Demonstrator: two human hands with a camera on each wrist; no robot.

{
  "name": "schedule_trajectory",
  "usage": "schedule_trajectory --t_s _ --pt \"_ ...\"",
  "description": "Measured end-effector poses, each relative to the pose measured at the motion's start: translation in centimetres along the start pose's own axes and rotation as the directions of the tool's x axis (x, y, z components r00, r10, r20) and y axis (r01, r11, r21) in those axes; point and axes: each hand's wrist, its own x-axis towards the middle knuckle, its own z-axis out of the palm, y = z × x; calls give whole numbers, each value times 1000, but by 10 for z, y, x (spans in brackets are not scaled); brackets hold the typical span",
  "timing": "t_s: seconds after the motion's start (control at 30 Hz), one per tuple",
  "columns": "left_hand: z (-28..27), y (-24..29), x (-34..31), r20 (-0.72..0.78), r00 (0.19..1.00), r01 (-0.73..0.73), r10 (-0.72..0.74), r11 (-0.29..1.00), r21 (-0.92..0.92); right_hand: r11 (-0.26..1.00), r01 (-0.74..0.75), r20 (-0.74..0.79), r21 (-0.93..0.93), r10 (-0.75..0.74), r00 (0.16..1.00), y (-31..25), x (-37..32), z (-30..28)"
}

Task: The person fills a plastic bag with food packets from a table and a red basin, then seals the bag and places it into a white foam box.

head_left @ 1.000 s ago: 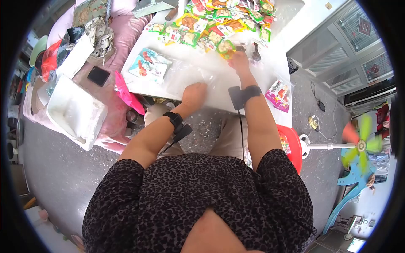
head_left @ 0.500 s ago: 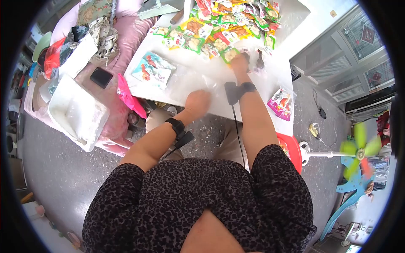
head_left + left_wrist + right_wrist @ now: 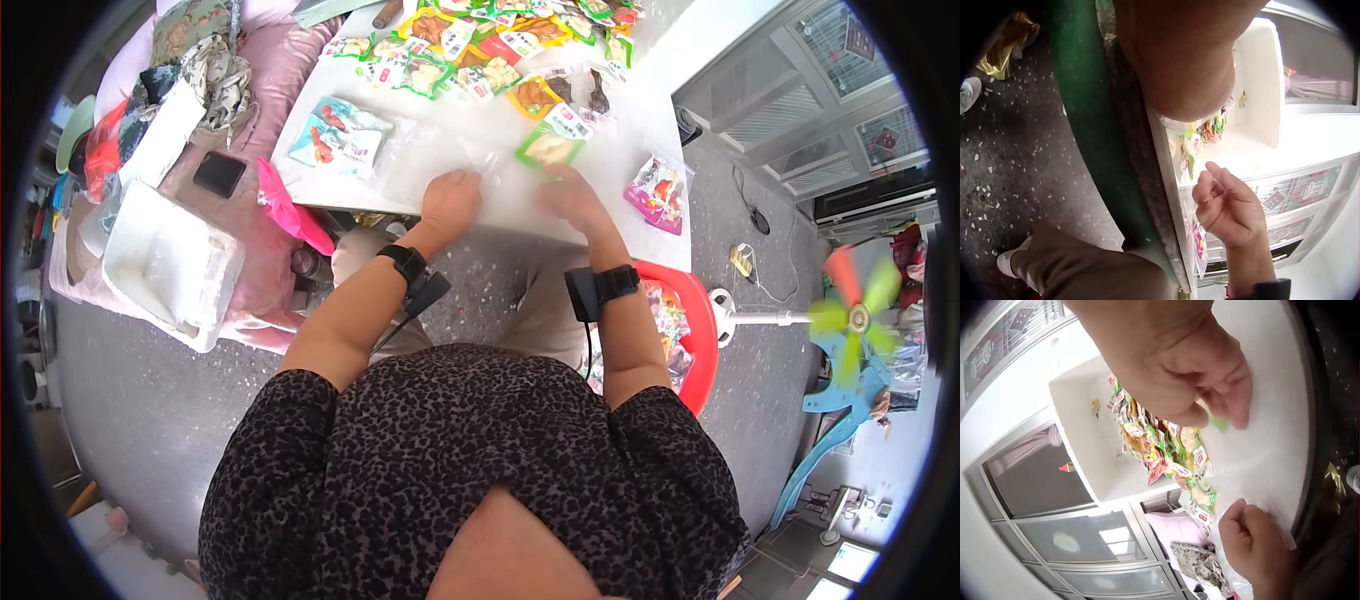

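Note:
My left hand, curled in a fist in the right wrist view, rests on a clear plastic bag at the table's near edge. Blurred in the head view, my right hand has loosely bent fingers right at the near edge of a green-bordered snack packet with pale contents. Part of that packet's green edge shows between thumb and fingers in the right wrist view; I cannot tell whether they pinch it. Beyond it lies an orange-edged packet, and several more snack packets are spread behind.
On the white table are a blue-white printed bag, a pink pouch and dark packets. A red tub of packets stands below right, near a fan. A white foam box sits left.
My right hand has drawn back toward me from the pile. The green-bordered packet has come nearer me, apart from the other packets. My left hand stays at the table edge.

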Motion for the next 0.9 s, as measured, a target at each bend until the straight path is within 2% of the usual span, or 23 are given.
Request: schedule_trajectory --t_s 0.03,0.13,0.17,0.2,0.3,0.33,0.43,0.53,0.63,0.73,0.77,0.8,0.83,0.9 --pt "0 0 0 0 1000 -6 6 1000 3 996 -18 44 -93 23 999 -1 -4 -3" --pt "2 1 -1 -7 1000 -5 5 1000 17 981 181 -193 -75 -192 962 -4 24 -31" --pt "2 1 -1 -9 1000 0 1 1000 11 928 195 -295 -316 -292 910 0 43 -45" --pt "2 1 -1 -12 1000 5 -5 1000 5 832 228 -366 -506 -446 817 1 60 -56" --pt "5 1 -1 -15 1000 19 -19 1000 -1 727 195 -354 -659 -528 772 -7 88 -69" --pt "5 0 -1 -14 1000 25 -25 1000 0 685 136 -293 -716 -471 832 -12 96 -70" --pt "4 0 -1 -20 1000 23 -23 999 -34 579 82 -161 -811 -355 921 -3 123 -79" --pt "3 0 -2 -22 1000 16 -17 999 -40 479 1 -149 -878 -275 950 -2 132 -80" --pt "0 3 0 27 999 20 -20 1000 -9 299 -9 -27 -954 -56 998 -12 120 -73" --pt "-1 3 0 31 999 26 -25 1000 -10 758 -14 -93 -652 -61 994 -14 78 -63" --pt "0 3 0 45 998 45 -45 999 -10 901 23 -105 -434 -76 991 -10 68 -59" --pt "2 2 -1 57 996 64 -63 998 -9 981 65 -122 -185 -88 989 -7 58 -55" --pt "3 1 -1 71 994 83 -82 997 -7 991 106 -140 76 -95 986 -4 47 -51" --pt "5 1 1 150 974 172 -170 985 -5 953 166 -196 254 -118 974 -3 22 -44"
